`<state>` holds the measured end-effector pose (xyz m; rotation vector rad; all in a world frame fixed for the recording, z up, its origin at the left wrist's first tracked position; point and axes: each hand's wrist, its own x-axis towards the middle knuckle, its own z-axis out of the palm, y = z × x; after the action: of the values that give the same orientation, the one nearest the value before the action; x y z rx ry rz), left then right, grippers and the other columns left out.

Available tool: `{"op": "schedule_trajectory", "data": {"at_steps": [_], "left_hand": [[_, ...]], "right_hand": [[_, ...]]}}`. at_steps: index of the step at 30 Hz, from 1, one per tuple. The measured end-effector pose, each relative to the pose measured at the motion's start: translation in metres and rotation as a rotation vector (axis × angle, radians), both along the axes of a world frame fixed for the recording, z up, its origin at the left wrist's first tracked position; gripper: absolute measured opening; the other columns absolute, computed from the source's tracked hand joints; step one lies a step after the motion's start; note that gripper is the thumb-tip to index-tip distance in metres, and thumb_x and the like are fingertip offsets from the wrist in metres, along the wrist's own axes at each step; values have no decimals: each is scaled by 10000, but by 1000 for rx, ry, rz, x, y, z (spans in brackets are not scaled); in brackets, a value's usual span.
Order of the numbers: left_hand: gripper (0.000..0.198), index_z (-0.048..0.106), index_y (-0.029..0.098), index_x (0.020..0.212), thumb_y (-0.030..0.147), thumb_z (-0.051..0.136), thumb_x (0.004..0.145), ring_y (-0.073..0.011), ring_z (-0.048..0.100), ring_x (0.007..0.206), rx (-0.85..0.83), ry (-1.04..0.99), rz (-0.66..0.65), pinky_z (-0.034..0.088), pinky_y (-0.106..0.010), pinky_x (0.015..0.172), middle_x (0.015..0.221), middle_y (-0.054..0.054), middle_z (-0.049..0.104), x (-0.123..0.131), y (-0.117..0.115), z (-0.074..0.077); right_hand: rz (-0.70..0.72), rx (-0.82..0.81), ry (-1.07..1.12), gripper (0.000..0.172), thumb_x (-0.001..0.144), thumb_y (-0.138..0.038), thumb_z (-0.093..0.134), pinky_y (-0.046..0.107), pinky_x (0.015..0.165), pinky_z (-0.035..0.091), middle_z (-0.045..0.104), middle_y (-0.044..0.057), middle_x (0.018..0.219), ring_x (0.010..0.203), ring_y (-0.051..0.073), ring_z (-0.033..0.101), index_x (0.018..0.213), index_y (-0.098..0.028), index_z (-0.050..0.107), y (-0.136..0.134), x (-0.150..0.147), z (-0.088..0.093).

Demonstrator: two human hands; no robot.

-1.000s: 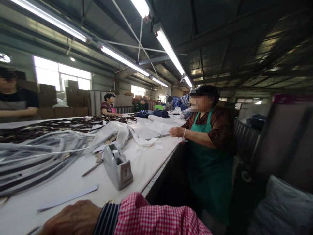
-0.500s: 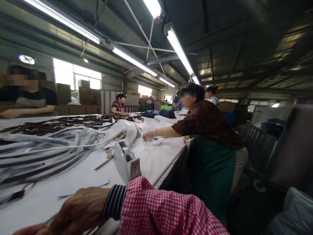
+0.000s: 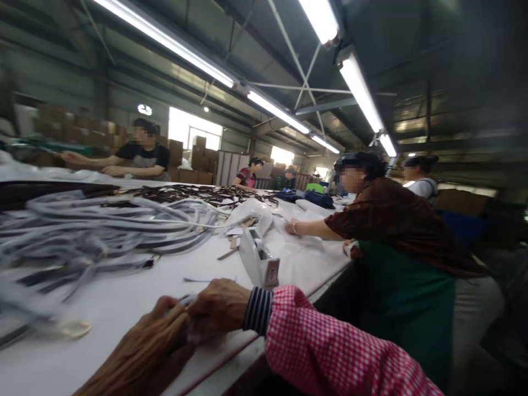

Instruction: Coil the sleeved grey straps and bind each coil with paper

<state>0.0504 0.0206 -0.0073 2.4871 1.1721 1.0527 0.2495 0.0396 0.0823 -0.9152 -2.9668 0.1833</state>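
Note:
My left hand and my right hand meet over the near edge of the white table. Both have their fingers closed, pressed together around something small and greyish that is mostly hidden between them. A red-and-white checked sleeve with a striped cuff covers my right wrist. Just beyond my right hand stands a white tape dispenser. A thin flat strip lies on the table behind my knuckles. To the left lie long straps in clear plastic wrapping, with a pale ring at the near end, blurred.
A co-worker in a green apron leans over the table's right edge, one arm stretched across it. Dark straps are heaped farther back, near dark blue items. Other people stand around the far side. White plastic sheeting lies behind the dispenser.
The view has swung left, shifting the scene rightward. My right hand is closer to the tape dispenser. My left hand now shows much more fully, against the right one.

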Motion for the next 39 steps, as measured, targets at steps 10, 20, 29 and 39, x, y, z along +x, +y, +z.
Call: {"op": "schedule_trajectory", "data": {"at_steps": [10, 20, 29, 39], "left_hand": [[129, 556, 223, 854, 324, 504, 916, -261, 461, 995, -160, 152, -144, 412, -369, 818, 926, -48, 600, -3, -8, 37], [109, 516, 227, 762, 304, 530, 836, -263, 459, 950, -229, 2, 12, 389, -351, 793, 804, -37, 571, 1, -6, 34], [222, 529, 208, 731, 420, 552, 793, -252, 469, 891, -367, -200, 137, 366, -350, 787, 803, -20, 490, 1, -6, 33], [250, 458, 211, 655, 430, 517, 759, -150, 363, 624, -597, -530, -1, 320, -284, 589, 635, 50, 386, -11, -4, 47]], "right_hand": [[-20, 0, 107, 30, 821, -152, 722, 207, 617, 338, 677, -4, 717, 667, 109, 602, 792, -157, 729, 0, -2, 14], [-110, 249, -67, 136, 956, -220, 577, 272, 646, 339, 699, 32, 913, 774, 145, 631, 883, -170, 680, -13, -20, 14], [-148, 272, -29, 81, 891, -133, 564, 250, 700, 402, 652, 38, 961, 825, 149, 629, 892, -173, 635, -24, -23, 11], [-413, 163, 361, 507, 949, -198, 505, 263, 700, 468, 742, 20, 800, 738, 194, 695, 1451, -265, 499, -41, -16, -39]]}}
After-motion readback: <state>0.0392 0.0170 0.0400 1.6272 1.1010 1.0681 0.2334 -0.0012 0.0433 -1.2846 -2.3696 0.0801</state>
